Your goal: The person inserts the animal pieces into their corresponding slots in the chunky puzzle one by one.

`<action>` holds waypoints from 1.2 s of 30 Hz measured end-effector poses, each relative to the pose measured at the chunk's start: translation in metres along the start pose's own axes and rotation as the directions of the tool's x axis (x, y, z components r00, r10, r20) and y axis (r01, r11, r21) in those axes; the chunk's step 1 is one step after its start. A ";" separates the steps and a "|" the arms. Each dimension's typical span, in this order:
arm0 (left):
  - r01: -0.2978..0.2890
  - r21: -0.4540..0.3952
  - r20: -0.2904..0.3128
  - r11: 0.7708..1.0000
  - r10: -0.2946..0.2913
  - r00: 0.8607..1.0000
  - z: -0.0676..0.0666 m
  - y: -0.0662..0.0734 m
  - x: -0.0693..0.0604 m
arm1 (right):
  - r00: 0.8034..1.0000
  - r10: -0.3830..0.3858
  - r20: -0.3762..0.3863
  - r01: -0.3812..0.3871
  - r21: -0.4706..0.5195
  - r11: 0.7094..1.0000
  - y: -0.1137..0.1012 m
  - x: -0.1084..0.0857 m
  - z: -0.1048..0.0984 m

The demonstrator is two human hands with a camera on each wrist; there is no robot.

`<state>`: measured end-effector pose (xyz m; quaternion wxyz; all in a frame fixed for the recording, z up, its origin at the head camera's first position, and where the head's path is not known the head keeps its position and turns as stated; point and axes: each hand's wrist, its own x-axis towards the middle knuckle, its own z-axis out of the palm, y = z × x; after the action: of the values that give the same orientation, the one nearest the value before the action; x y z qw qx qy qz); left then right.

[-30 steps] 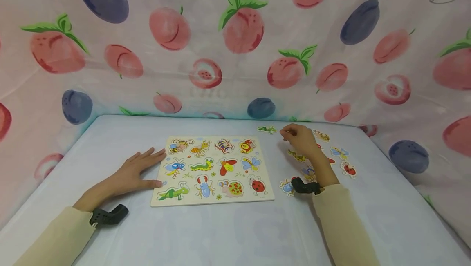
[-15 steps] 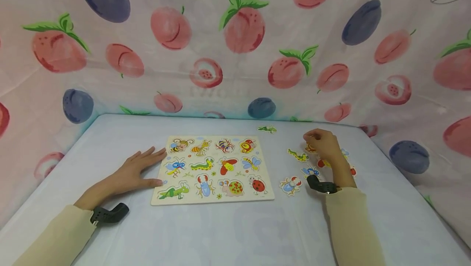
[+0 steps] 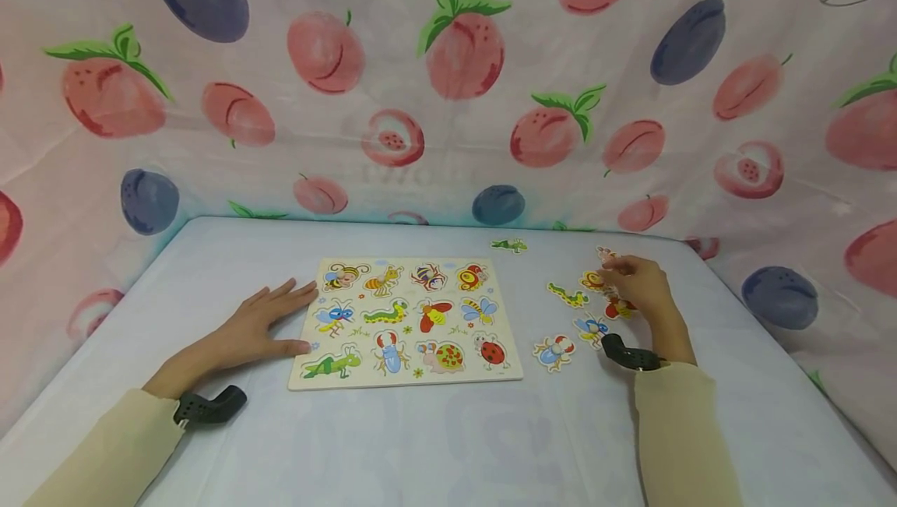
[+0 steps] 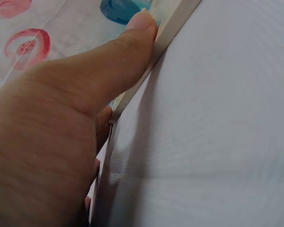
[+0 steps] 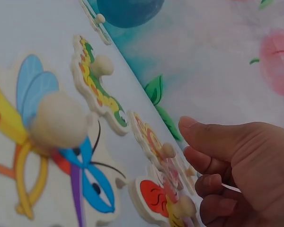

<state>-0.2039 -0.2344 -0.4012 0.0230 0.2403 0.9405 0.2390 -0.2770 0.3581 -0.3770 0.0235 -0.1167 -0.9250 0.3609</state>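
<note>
My left hand (image 3: 255, 328) lies with spread fingers at the left edge of a wooden insect puzzle board (image 3: 406, 387). In the left wrist view its thumb (image 4: 128, 52) touches the board's side. My right hand (image 3: 645, 285) is over a cluster of loose knobbed puzzle pieces, its fingers loosely curled. Nothing shows between thumb and fingertips in the right wrist view. Closest to it are a red-winged bug piece (image 5: 154, 196) and a round red-and-yellow piece (image 3: 592, 281). A mosquito piece (image 5: 92, 179) and a caterpillar piece (image 5: 97, 85) lie to its left. The hand hides other pieces.
A grasshopper piece (image 3: 508, 246) lies behind the board's right corner. Right of the board is a stag beetle piece (image 3: 554, 353). Beyond the white-covered table (image 3: 378, 452) hangs a fruit-printed cloth (image 3: 448, 156).
My right hand has moved right and slightly nearer, uncovering the caterpillar, the round red-and-yellow piece and the mosquito while covering pieces farther right. My left hand stays at the board.
</note>
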 end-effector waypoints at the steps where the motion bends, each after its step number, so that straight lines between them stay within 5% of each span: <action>1: 0.000 -0.001 0.000 1.000 0.000 1.000 0.000 0.000 0.000 | 1.000 0.017 0.006 -0.017 -0.001 1.000 0.001 0.001 0.000; 9: -0.024 0.001 -0.018 1.000 0.024 1.000 0.001 -0.001 0.000 | 0.999 0.001 0.054 0.000 -0.031 1.000 0.012 0.006 0.003; 36: -0.021 0.011 -0.018 1.000 0.021 1.000 0.001 -0.001 0.000 | 0.998 0.058 -0.016 -0.057 0.043 0.997 0.019 0.007 0.015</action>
<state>-0.2039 -0.2350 -0.4026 0.0109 0.2481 0.9394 0.2362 -0.2824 0.3636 -0.4007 0.0233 -0.1458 -0.9132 0.3799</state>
